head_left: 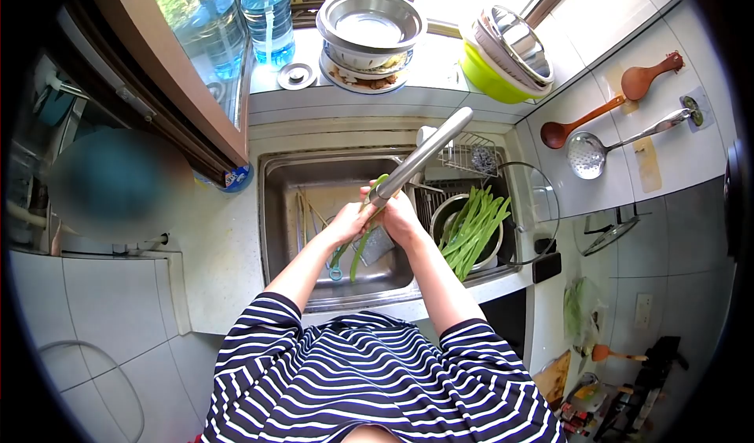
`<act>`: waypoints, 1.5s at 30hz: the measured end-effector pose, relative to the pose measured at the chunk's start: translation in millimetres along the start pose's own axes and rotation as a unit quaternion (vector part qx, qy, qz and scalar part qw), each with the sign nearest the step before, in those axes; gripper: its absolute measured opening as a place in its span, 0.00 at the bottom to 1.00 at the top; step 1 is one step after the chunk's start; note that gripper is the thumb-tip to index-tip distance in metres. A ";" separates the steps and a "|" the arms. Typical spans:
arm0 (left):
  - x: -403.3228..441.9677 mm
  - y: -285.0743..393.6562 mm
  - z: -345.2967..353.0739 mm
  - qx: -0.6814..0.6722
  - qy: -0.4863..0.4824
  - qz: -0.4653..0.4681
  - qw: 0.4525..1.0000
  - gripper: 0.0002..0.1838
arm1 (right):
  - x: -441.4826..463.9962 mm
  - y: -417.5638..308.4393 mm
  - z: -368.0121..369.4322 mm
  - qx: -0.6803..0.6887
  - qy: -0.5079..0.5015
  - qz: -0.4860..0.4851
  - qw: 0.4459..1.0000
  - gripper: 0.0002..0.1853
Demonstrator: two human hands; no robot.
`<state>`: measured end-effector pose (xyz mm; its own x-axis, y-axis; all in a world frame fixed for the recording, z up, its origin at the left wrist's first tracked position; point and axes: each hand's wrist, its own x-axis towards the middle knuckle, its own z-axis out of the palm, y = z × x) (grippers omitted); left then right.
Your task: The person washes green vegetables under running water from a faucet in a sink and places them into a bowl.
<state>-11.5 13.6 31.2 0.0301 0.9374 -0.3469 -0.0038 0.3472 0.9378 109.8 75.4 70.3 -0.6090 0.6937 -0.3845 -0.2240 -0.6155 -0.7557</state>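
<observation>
My left hand [348, 225] and my right hand [401, 221] are close together over the sink basin [385, 280], under the end of the faucet [424, 157]. Both are closed around a few long flat green beans [360, 256], whose ends hang below and poke out above the fingers. The faucet covers part of the fingers. To the right of my right hand, a heap of long flat green beans [474, 227] fills a metal pot [449, 207]. Thin sticks like chopsticks [301, 211] and a blue-ringed tool [335, 272] lie in the basin to the left.
A wire rack [470, 154] and a glass lid [542, 207] stand by the pot. Stacked bowls [373, 23], a water bottle [267, 19] and a green basin [491, 70] line the windowsill. A skimmer [587, 155] and wooden ladle [554, 135] hang on the right wall.
</observation>
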 end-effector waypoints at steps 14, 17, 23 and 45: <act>-15.3 2.7 -11.7 -0.037 0.068 -0.005 0.997 0.16 | 32.1 17.6 3.3 -0.007 0.100 -0.109 0.989 0.11; -16.5 -13.5 -19.5 -0.086 0.080 -0.002 0.993 0.15 | 29.6 14.9 16.7 0.028 0.056 -0.113 0.992 0.12; -2.1 -36.9 6.2 -0.163 0.170 0.047 0.971 0.16 | 18.9 36.1 38.3 -0.067 0.094 -0.069 0.991 0.09; 7.4 23.7 8.5 -0.081 0.045 -0.032 0.995 0.21 | 27.8 3.7 3.6 0.040 0.077 -0.043 0.995 0.11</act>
<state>-2.9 28.6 50.9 -0.0544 0.9090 -0.4133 -0.1655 0.4000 0.9015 89.4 91.1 58.7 -0.4623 0.7904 -0.4018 -0.3339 -0.5750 -0.7469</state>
